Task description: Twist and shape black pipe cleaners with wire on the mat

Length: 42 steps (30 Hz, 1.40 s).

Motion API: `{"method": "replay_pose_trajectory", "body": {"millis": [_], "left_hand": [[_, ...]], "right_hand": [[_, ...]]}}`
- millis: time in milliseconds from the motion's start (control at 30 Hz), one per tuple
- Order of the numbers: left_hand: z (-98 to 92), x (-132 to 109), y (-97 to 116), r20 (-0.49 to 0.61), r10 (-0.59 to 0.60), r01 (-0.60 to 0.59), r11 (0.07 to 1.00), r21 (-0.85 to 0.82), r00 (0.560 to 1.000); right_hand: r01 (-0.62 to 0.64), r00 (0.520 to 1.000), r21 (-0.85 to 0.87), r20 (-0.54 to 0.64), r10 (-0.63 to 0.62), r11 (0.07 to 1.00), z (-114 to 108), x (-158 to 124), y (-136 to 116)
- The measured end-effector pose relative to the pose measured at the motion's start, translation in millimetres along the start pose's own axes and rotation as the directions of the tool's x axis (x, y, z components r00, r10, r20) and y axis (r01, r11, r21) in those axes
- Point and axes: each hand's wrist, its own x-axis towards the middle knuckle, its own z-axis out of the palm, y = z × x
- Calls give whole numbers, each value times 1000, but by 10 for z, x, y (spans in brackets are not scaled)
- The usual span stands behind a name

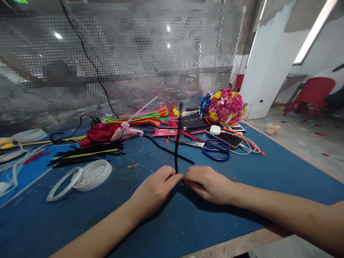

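A black pipe cleaner [177, 143] stands upright from between my fingertips above the blue table mat. My left hand [158, 186] is closed on its lower end, thumb and fingers pinched together. Touching the left fingertips, my right hand [208, 182] is also closed in a pinch at the same lower end; the fingers hide how the stem is bent there. Another black pipe cleaner [172, 152] lies on the mat just behind my hands. Scissors with dark blue handles [216, 149] rest to the right, beyond my right hand.
At left lie a round white tub of small beads [94, 175], a white ring lid [64, 184] and black pipe cleaners [86, 156]. A pink glue gun [126, 130], coloured stems [145, 118], a phone [228, 138] with white cable and a pink flower ball [225, 107] line the back.
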Motion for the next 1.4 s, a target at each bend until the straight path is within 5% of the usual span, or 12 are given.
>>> {"method": "replay_pose_trajectory", "body": {"millis": [500, 633, 867, 1033, 1167, 1267, 1400], "left_hand": [[-2, -5, -20, 4, 74, -73, 992, -104, 997], [-36, 16, 22, -1, -56, 54, 969, -242, 998], [-88, 90, 117, 46, -409, 359, 734, -577, 911], [-79, 131, 139, 74, -571, 422, 507, -751, 818], [-73, 103, 121, 163, -584, 432, 357, -828, 795], [-104, 82, 108, 165, -550, 421, 380, -824, 819], [-159, 80, 108, 94, -439, 362, 581, -729, 893]], "right_hand": [[46, 999, -52, 8, -46, 998, -19, 3, -2], [63, 998, -26, -23, -64, 998, -38, 11, 5], [76, 995, 1, -67, -75, 997, -59, 15, -56], [63, 996, 1, -64, -63, 998, -57, 13, -26], [55, 996, 15, -66, -53, 998, -52, 18, -9], [21, 997, 54, -72, -17, 998, -68, 17, -22], [-32, 993, 112, -108, 44, 993, -91, 16, -29]]}}
